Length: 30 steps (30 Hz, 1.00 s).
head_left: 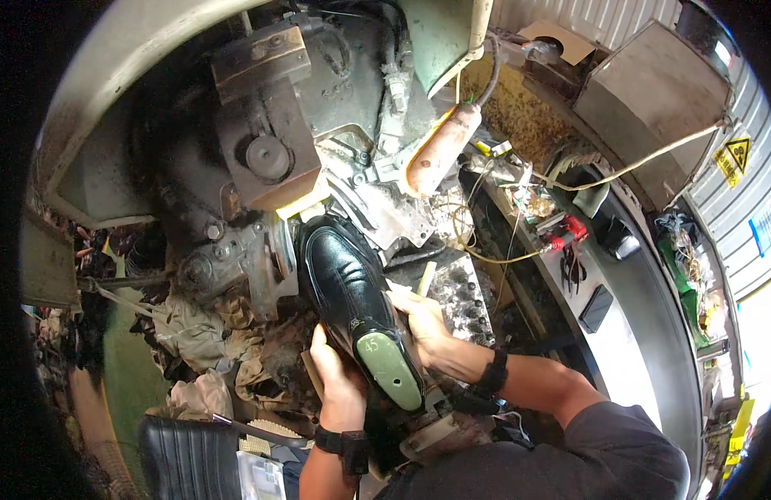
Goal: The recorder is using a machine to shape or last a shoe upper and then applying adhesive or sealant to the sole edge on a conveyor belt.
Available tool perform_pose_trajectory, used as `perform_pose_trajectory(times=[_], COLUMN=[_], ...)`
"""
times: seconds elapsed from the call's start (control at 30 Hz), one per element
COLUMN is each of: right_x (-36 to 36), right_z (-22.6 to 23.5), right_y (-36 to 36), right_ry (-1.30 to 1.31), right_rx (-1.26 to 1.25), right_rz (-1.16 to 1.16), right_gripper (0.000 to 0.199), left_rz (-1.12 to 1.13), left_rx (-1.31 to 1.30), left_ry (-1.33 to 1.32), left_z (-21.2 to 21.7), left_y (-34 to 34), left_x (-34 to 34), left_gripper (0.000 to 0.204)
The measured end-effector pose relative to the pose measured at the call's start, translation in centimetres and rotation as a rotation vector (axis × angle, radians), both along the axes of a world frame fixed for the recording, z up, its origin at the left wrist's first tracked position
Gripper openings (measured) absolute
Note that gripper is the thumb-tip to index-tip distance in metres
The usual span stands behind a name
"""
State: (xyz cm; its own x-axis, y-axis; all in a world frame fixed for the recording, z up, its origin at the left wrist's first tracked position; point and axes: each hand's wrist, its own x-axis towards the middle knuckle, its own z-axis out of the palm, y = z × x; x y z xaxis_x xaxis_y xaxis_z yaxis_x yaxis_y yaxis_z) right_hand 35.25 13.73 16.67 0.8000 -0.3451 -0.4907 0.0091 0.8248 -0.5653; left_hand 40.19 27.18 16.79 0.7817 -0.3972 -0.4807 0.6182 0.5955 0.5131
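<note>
A black leather shoe upper sits on a green plastic last, toe pointing up into the jaws of a large grimy lasting machine. My left hand grips the left side of the heel end of the shoe. My right hand holds its right side near the top of the last. Both wrists wear dark bands. The shoe's toe touches the machine's metal parts and is partly hidden under them.
An orange-brown handle hangs above right of the shoe. Rags pile at lower left. A grey shelf on the right carries dark objects, wires and a red clip. A black padded seat is at the bottom left.
</note>
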Motion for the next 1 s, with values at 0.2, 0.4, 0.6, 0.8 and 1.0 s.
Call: perform_pose_trajectory(times=[0.2,0.4,0.6,0.8,1.0], right_x=[0.4,1.2,2.0,2.0,2.1], right_z=[-0.9,-2.9,-3.2,-3.1,-2.7], right_y=[-1.0,-1.6,-2.4,-2.8,-3.0], right_ry=[-0.041,-0.139,-0.053,-0.148,-0.165], right_rx=[-0.006,0.002,0.000,-0.180,-0.079], right_rz=[0.035,0.003,0.063,0.099,0.177], right_gripper=[0.035,0.026,0.038,0.030,0.036], left_rz=[0.076,0.068,0.111,0.101,0.014], left_rx=[-0.035,-0.114,-0.184,-0.153,-0.138], left_ry=[0.031,0.005,-0.032,-0.054,-0.104], left_z=[-0.2,-0.9,-2.6,-2.1,-1.7], left_y=[-1.0,-1.6,-2.4,-2.4,-1.5], left_x=[-0.2,-0.3,0.4,0.3,0.4], left_gripper=[0.045,0.046,0.045,0.045,0.045])
